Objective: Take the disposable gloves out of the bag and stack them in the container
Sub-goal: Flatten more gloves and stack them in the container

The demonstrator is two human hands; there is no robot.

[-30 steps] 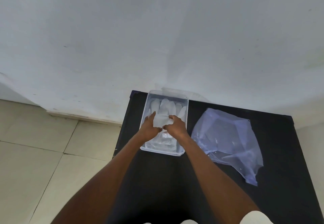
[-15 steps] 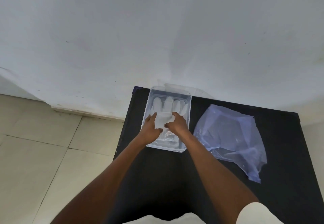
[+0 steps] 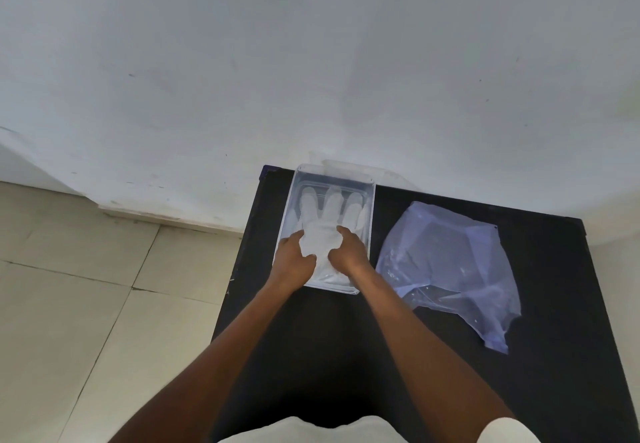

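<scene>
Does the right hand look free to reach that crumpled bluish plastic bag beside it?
Probably yes. The bluish plastic bag lies in the open on the black table, just right of the right hand, nothing between; the hand must first leave the white glove.

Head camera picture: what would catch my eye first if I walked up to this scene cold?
Most likely the two bare hands, left hand and right hand, pressing a pale disposable glove flat inside a clear container at the far left of a black table. Next, the crumpled bluish plastic bag lying to the right of the container, apart from it. Behind everything rises a plain white wall.
</scene>
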